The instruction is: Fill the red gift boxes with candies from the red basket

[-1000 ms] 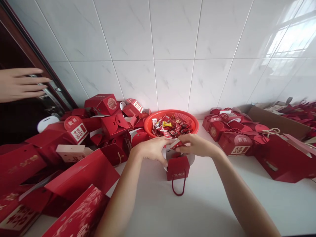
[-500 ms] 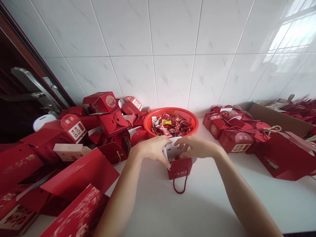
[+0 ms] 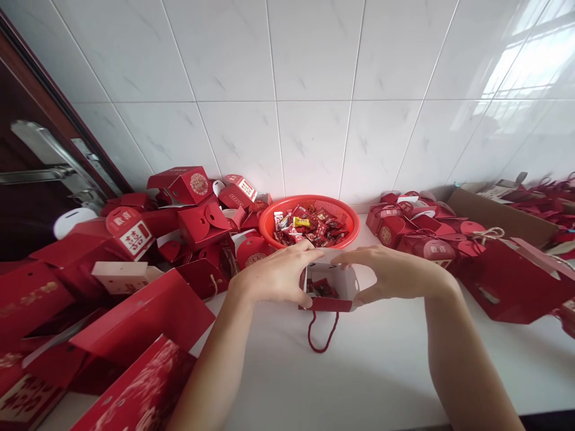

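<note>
A small red gift box [image 3: 330,306] with a white inside stands on the white table in front of me, its top open. Several red-wrapped candies [image 3: 325,289] lie in it, and a dark red cord handle [image 3: 320,351] hangs from its front onto the table. My left hand [image 3: 274,275] grips the left side, thumb at the front corner and fingers at the back edge. On the opposite side my right hand [image 3: 399,272] spans the box, thumb at the front right corner, fingertips by the back flap. Just behind sits a red plastic basket [image 3: 266,226] of mixed wrapped candies.
Folded and partly opened red boxes [image 3: 202,224] are heaped on the left. More closed boxes [image 3: 395,233] and a large red box [image 3: 516,281] stand at the right, near a cardboard carton [image 3: 498,215]. A tiled wall [image 3: 314,143] rises behind; a door handle [image 3: 58,155] is far left.
My right hand has moved outward to the box's right side, its thumb coming out to the front corner. The box has tipped so its inside and candies show more.
</note>
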Motion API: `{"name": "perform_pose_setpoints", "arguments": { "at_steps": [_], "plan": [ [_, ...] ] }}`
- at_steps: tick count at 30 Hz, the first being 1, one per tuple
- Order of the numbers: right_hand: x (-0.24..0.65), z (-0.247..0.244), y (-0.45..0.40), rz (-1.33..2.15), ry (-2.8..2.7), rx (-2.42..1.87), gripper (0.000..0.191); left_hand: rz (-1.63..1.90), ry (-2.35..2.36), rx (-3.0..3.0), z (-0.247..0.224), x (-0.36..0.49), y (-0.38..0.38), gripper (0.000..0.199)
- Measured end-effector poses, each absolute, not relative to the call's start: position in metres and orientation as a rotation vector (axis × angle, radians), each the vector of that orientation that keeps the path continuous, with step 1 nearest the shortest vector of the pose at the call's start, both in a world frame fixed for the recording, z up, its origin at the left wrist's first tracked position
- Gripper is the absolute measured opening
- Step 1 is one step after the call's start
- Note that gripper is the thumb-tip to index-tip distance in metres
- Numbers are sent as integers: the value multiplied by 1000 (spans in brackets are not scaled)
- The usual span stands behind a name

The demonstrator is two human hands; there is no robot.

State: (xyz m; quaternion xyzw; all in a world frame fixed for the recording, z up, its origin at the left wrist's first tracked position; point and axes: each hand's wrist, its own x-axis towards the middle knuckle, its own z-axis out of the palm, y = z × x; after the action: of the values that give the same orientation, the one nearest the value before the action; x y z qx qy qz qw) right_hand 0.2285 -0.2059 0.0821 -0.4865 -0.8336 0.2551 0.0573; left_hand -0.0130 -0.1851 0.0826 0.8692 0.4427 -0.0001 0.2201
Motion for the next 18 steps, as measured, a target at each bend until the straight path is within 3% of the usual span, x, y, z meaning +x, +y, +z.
{"name": "perform_pose_setpoints", "arguments": {
  "at_steps": [11, 16, 18],
  "plan": [
    [220, 55, -185, 719, -2455, -1585, 36, -130, 1295, 2315, 68, -15, -161, 55],
    [214, 47, -181, 648, -2446, -1622, 25, -83, 1290, 2312, 69, -10, -165, 62],
    [211, 47, -185, 560, -2439, -1647, 26, -90, 1285, 2327, 68, -7, -166, 56]
  ]
}}
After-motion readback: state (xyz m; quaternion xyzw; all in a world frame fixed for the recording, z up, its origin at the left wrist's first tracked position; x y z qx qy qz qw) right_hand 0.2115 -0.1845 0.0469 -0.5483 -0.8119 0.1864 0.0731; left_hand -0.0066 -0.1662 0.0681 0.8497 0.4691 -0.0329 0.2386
